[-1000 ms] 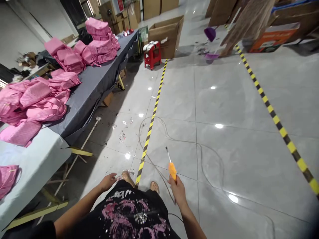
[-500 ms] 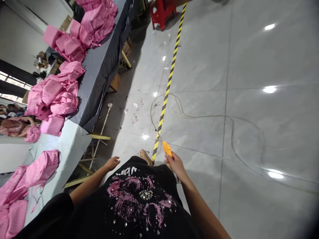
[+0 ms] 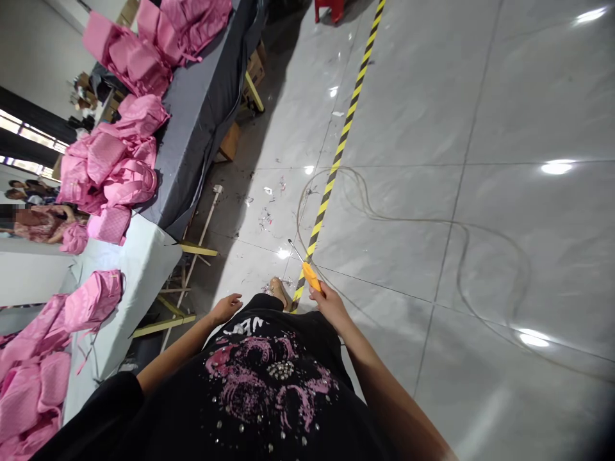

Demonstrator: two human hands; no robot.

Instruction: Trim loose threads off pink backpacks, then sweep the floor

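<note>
Grey tiled floor (image 3: 408, 128), crossed by striped tape (image 3: 346, 121), spreads beside a long table (image 3: 189, 121) heaped with pink bags (image 3: 129, 182). The left hand (image 3: 227, 308) hangs empty and relaxed. The right hand (image 3: 330, 307) is wrapped around a screwdriver-like tool (image 3: 307, 269), pointing forward and left above the floor; it should handle light, stiff and sturdy. Best hold is the orange handle (image 3: 312, 278), likely smooth hard plastic, rather than the slim metal shaft (image 3: 296, 251).

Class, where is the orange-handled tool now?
Just below the head view's centre, the orange-handled tool is in the right hand, seen against the striped tape.
</note>
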